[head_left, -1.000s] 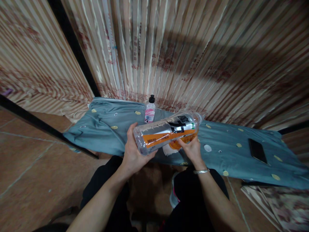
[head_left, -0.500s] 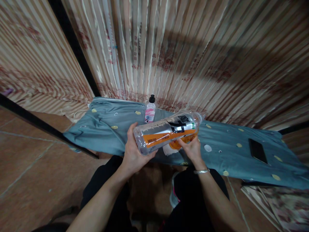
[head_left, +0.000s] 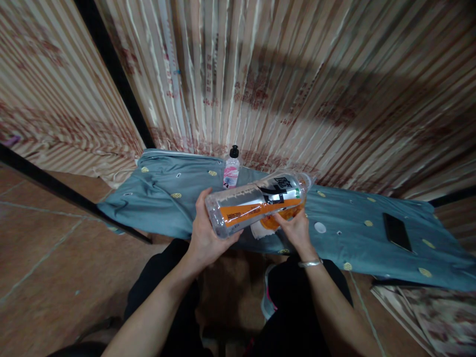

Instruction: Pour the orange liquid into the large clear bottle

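Currently, over the teal cloth (head_left: 174,213), a labelled clear bottle (head_left: 253,201) is held aslant; lifting is done, what remains cannot be judged. Its base is gripped by the left hand (head_left: 206,233); at the right hand (head_left: 297,230), most fingers are hidden, their hold unclear.

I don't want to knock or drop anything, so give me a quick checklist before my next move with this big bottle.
1. Left hand gripping the base end of the big bottle: ok.
2. Right hand gripping securely, fingers partly hidden: cannot tell.
3. Bottle's mouth capped: cannot tell.
4. Small black-topped bottle upright: ok.
5. Phone lying apart from both hands: ok.
6. Orange item clear of the big bottle: cannot tell.
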The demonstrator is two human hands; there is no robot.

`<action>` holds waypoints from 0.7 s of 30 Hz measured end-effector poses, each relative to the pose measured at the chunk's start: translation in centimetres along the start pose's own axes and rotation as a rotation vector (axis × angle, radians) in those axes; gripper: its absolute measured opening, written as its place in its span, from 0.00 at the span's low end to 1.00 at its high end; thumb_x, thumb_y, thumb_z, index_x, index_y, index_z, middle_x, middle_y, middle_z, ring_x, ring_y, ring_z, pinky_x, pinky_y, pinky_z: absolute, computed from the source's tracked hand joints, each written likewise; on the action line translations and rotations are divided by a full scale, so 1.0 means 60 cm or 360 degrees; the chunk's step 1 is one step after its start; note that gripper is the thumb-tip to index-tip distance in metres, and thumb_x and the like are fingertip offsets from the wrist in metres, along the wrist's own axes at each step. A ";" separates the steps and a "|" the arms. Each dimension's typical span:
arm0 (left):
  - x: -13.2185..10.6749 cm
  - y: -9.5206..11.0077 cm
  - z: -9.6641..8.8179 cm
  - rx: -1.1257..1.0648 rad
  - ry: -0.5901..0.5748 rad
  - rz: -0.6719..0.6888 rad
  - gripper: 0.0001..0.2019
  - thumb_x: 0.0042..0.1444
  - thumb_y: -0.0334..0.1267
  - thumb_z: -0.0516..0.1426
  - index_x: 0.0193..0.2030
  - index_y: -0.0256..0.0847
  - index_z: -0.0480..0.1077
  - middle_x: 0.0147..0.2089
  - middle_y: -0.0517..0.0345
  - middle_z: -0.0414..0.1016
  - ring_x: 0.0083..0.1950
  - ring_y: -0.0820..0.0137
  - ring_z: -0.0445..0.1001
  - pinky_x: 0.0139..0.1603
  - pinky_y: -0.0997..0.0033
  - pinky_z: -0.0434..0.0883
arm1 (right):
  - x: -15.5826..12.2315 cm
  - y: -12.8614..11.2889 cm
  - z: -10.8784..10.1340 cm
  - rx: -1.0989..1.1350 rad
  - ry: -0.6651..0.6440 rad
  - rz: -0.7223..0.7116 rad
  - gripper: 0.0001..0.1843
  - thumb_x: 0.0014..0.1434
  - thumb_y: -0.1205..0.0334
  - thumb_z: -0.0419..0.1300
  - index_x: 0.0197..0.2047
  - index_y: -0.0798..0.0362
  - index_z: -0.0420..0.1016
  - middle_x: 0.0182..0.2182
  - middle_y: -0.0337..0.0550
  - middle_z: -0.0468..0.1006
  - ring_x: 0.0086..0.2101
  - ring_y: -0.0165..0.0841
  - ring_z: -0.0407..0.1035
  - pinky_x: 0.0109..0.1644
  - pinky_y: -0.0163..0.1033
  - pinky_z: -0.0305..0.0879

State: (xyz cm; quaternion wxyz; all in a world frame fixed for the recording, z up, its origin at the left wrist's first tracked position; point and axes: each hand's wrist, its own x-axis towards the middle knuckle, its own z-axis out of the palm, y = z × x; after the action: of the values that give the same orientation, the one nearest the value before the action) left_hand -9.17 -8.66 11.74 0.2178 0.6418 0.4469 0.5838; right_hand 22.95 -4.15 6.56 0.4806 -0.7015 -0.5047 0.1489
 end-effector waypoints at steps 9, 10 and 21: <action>-0.003 -0.007 -0.001 -0.0044 0.0016 -0.0028 0.64 0.53 0.48 0.86 0.88 0.58 0.56 0.67 0.54 0.87 0.61 0.50 0.96 0.66 0.45 0.94 | 0.001 -0.003 -0.003 -0.0004 -0.0022 0.0043 0.67 0.42 0.13 0.82 0.70 0.53 0.79 0.59 0.73 0.95 0.61 0.75 0.90 0.68 0.77 0.87; -0.003 -0.006 -0.001 -0.0049 0.0013 -0.0041 0.64 0.53 0.48 0.86 0.88 0.58 0.56 0.68 0.54 0.87 0.62 0.49 0.95 0.67 0.44 0.94 | 0.001 -0.003 -0.003 -0.0003 -0.0026 0.0045 0.67 0.42 0.13 0.82 0.71 0.53 0.79 0.59 0.73 0.95 0.62 0.75 0.90 0.69 0.77 0.87; -0.001 -0.001 -0.002 -0.0095 0.0004 -0.0079 0.62 0.53 0.49 0.85 0.87 0.59 0.57 0.65 0.55 0.87 0.60 0.49 0.95 0.67 0.41 0.94 | -0.001 -0.012 -0.006 -0.0004 -0.0030 0.0049 0.67 0.42 0.14 0.83 0.70 0.53 0.79 0.60 0.74 0.95 0.62 0.76 0.90 0.71 0.78 0.86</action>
State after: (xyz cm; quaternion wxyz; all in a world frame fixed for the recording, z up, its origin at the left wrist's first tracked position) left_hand -9.28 -8.68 11.68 0.2507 0.6229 0.4454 0.5922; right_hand 22.79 -4.36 7.32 0.4725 -0.7084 -0.4986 0.1621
